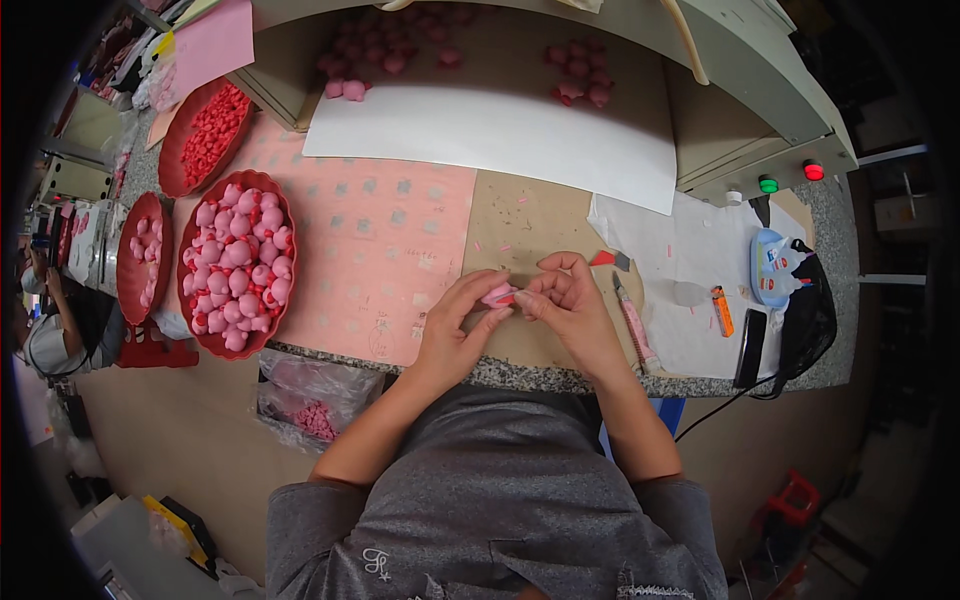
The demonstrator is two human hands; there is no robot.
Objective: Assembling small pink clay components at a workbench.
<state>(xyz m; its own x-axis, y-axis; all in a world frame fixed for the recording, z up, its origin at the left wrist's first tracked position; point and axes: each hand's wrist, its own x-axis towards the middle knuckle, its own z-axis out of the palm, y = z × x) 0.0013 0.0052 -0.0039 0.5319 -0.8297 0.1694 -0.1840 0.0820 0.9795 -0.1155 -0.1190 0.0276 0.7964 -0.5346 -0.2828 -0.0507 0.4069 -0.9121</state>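
While both hands meet just above the near edge of the workbench (520, 225), a small pink figurine (497, 295) sits pinched between them, at the centre of the view. The left hand (455, 325) comes in from 7 o'clock, its fingers closed around the figurine's left side. The right hand (570, 305) comes in from 5 o'clock, its fingertips pressed to the figurine's right end, where a red part shows.

At 9 o'clock from the hands, well apart, a red oval tray (205, 335) is heaped with pink figurines (240, 265). Two more red trays lie farther out toward 10 o'clock: one (140, 210) with a few pink pieces, one (180, 140) holding small red parts. A pink patterned mat (380, 230) covers the bench between tray and hands.

At 3 o'clock, near the right hand, lies a pink-handled craft knife (633, 325), then an orange lighter (722, 311), a black phone (749, 348) and a blue dish (770, 268). At 12 o'clock a white sheet (500, 135) lies under a machine hood (760, 70), with loose pink figurines beyond it.
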